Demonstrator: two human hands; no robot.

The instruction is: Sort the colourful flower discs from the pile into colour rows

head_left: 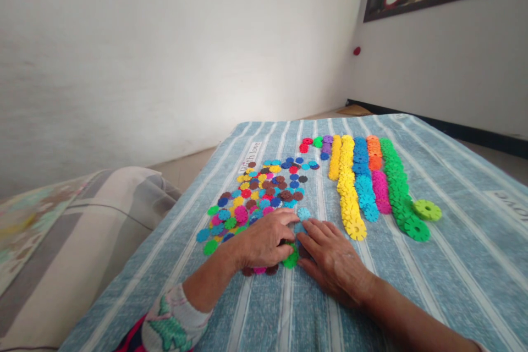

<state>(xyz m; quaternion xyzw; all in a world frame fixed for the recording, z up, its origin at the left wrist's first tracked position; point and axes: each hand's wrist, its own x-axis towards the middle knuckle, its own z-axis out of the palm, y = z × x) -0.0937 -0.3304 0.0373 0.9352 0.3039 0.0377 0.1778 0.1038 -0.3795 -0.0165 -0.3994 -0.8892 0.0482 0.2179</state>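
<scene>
Small notched plastic discs in many colours lie in a loose pile (241, 213) on a blue striped cloth. My left hand (264, 239) rests over the near right part of this pile, its fingers bent and its thumb apart from them. A green disc (291, 258) lies by the left thumb. Beside it, my right hand (332, 258) is laid low with fingers stretched toward the left, the tips touching the pile's right edge. A light blue disc (304, 213) shows just beyond the right fingertips. What lies under both palms is hidden.
Right of the pile, overlapping discs form rows by colour: yellow (348, 187), blue (361, 157), orange (374, 148), pink (380, 192) and green (396, 176). A lime green disc (427, 210) sits at the green row's near end. A covered piece of furniture (103, 236) stands left of the table.
</scene>
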